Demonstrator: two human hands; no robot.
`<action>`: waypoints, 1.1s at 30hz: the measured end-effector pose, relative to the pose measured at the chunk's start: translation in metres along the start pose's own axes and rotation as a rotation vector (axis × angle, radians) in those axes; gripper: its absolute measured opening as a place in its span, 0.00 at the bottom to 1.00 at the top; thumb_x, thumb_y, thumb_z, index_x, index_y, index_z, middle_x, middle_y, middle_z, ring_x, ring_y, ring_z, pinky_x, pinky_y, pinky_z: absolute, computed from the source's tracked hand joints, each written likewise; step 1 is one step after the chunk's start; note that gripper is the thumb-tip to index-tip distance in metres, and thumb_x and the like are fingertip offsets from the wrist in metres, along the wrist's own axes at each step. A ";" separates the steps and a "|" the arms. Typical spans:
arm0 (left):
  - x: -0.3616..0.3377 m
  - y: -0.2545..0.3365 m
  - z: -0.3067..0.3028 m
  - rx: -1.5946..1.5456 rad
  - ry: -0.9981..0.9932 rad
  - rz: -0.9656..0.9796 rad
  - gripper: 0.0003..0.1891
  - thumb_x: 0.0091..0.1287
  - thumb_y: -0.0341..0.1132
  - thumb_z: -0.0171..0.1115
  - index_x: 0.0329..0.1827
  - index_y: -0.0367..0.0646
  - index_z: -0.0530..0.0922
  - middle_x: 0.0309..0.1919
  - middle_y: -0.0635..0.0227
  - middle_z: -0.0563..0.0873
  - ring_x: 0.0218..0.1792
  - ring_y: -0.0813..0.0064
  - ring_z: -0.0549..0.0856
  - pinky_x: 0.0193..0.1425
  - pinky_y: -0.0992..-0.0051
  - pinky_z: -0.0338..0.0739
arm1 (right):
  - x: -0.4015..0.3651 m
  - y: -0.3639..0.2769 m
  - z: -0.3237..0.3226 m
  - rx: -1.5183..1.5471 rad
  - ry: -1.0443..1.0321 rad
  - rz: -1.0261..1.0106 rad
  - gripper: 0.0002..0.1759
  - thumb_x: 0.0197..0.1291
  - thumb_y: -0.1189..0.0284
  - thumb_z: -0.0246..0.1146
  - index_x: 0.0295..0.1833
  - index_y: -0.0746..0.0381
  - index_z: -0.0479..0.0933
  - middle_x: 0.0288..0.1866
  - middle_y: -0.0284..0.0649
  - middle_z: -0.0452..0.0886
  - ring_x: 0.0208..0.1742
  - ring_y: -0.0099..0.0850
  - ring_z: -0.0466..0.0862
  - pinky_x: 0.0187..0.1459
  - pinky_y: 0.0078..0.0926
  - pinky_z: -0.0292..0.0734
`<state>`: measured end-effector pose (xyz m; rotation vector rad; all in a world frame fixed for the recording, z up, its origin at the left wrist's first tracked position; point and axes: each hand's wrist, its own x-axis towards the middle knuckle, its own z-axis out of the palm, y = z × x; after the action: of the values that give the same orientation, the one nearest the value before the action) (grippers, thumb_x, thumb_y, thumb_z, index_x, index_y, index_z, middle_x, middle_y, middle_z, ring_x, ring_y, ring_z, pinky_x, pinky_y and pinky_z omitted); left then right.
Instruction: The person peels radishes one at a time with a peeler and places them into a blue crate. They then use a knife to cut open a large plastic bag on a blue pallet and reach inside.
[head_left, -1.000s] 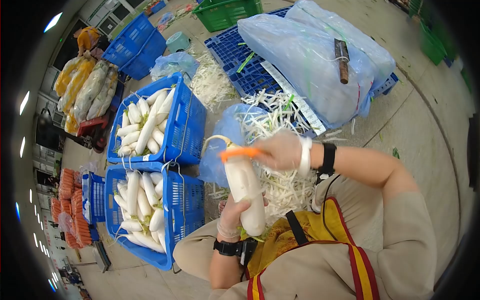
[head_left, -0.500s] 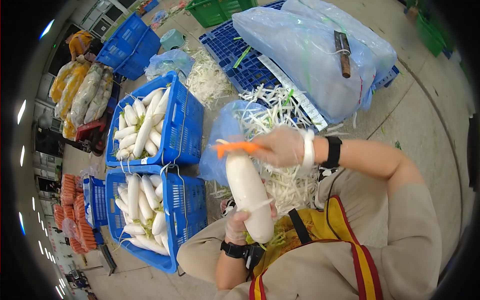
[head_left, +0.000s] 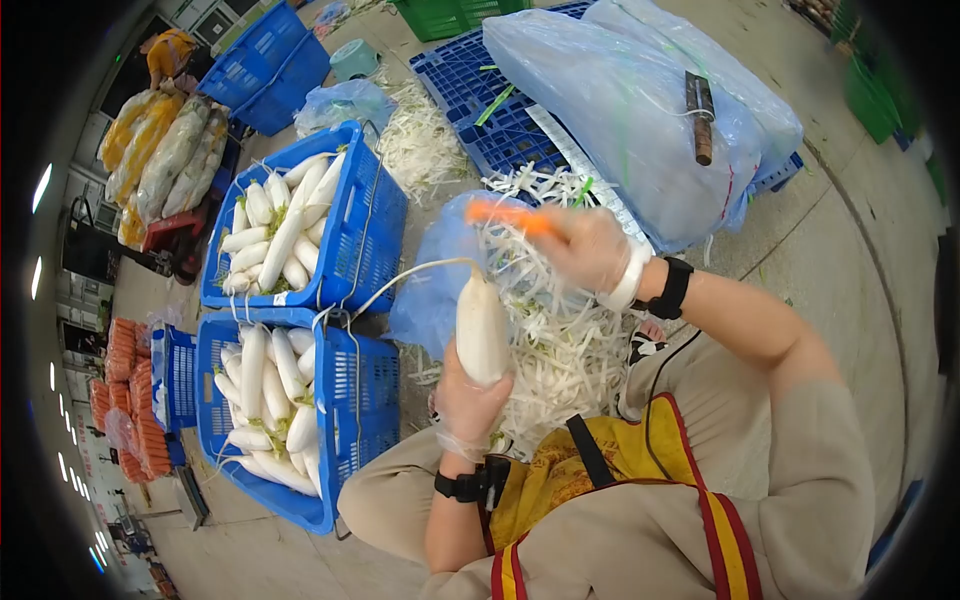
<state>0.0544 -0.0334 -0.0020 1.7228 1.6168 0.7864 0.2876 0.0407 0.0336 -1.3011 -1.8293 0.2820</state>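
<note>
My left hand [head_left: 470, 402], in a clear thin glove, grips the lower part of a white radish [head_left: 481, 325]. The radish stands nearly upright, its long thin root curving away to the left from the top. My right hand [head_left: 588, 258], also gloved, is closed on an orange peeler [head_left: 510, 216], blurred by motion. The peeler is raised above the radish and apart from it. White peelings [head_left: 565, 370] lie heaped on the floor beneath my hands, partly over a blue plastic bag [head_left: 425, 300].
Two blue crates [head_left: 375, 235] full of white radishes stand at the left. Behind is a blue pallet [head_left: 450, 75] bearing a large wrapped bundle [head_left: 630, 100] with a wooden-handled blade [head_left: 700, 120] on top. A person [head_left: 168, 55] is at the far left, near filled bags [head_left: 170, 160].
My right hand has lifted the peeler up and away from the radish's top. My left hand has shifted on the radish, now wrapping its lower part; the radish is more upright.
</note>
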 end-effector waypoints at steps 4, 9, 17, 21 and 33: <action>-0.003 0.003 -0.005 0.124 0.087 0.165 0.36 0.45 0.38 0.73 0.60 0.44 0.68 0.48 0.56 0.80 0.46 0.55 0.82 0.52 0.63 0.75 | 0.005 0.019 0.009 0.452 -0.464 0.625 0.21 0.58 0.52 0.59 0.40 0.60 0.79 0.26 0.35 0.80 0.27 0.24 0.78 0.31 0.25 0.72; 0.006 0.007 -0.002 0.304 0.188 0.771 0.37 0.42 0.38 0.74 0.60 0.55 0.71 0.54 0.64 0.78 0.56 0.59 0.76 0.66 0.51 0.59 | -0.047 0.005 0.067 1.259 -0.840 1.011 0.26 0.56 0.47 0.62 0.48 0.57 0.76 0.45 0.36 0.79 0.38 0.24 0.81 0.37 0.24 0.78; 0.002 0.040 -0.021 0.671 0.257 0.549 0.42 0.45 0.31 0.69 0.68 0.49 0.63 0.67 0.51 0.62 0.69 0.46 0.55 0.72 0.49 0.40 | -0.029 -0.024 0.031 1.625 -0.775 0.800 0.32 0.56 0.52 0.64 0.57 0.64 0.69 0.44 0.40 0.81 0.37 0.26 0.83 0.35 0.21 0.81; 0.005 0.028 -0.026 0.033 0.404 0.299 0.36 0.57 0.27 0.60 0.71 0.41 0.57 0.68 0.56 0.61 0.68 0.60 0.61 0.69 0.69 0.57 | -0.025 -0.023 0.030 1.349 -0.492 0.621 0.30 0.56 0.61 0.65 0.59 0.66 0.67 0.42 0.40 0.80 0.38 0.27 0.82 0.39 0.24 0.80; -0.015 0.026 0.003 -0.906 -0.559 -0.243 0.29 0.54 0.28 0.66 0.60 0.39 0.66 0.49 0.65 0.76 0.47 0.76 0.77 0.51 0.73 0.74 | 0.004 -0.025 0.016 0.975 -0.558 0.690 0.23 0.52 0.63 0.69 0.49 0.66 0.76 0.39 0.37 0.80 0.39 0.24 0.78 0.42 0.21 0.74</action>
<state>0.0717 -0.0491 0.0168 0.9398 0.8457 0.6746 0.2581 0.0376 0.0409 -1.1002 -1.2220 1.7949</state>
